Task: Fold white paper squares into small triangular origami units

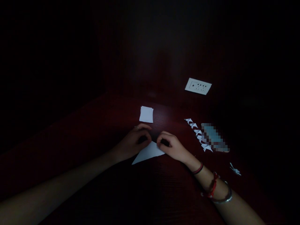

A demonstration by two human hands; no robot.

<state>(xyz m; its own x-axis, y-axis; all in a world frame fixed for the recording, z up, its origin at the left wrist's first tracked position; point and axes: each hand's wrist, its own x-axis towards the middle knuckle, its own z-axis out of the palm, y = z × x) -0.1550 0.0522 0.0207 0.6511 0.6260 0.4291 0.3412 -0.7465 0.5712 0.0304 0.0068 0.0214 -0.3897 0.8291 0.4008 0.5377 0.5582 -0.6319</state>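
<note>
A white sheet of paper (pixel 150 152), folded into a pointed triangular shape, lies on the dark red table (pixel 131 112) between my hands. My left hand (pixel 134 140) pinches its upper edge between thumb and forefinger, with another finger stretched out above. A ring shows on one finger. On the other side, my right hand (pixel 171 145) has its thumb and curled forefinger closed on the paper's right part. The fingertips cover some of the paper's edge there.
Beyond my hands lies a stack of square white paper (pixel 146 114). Several small folded paper pieces (pixel 198 134) form a row at the right, beside a blurred-out flat object (pixel 215 137). Another folded paper piece (pixel 235 169) lies nearer. A socket panel (pixel 198 86) is on the wall.
</note>
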